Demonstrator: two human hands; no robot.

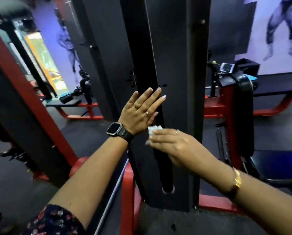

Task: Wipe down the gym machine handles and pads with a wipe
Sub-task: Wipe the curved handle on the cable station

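Wipe protrudes above right grip.

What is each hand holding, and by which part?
The right hand grips a crumpled white wipe round its middle; the left hand holds nothing.

Only a corner of the small white crumpled wipe shows. The rest is hidden under the fingers of the right hand, which is itself slightly smeared. The tall black metal machine panel runs off the top edge, and its cut-out markings are too small to read. At far left a dark rounded pad is blurred. The dark floral sleeve is cut by the bottom edge.
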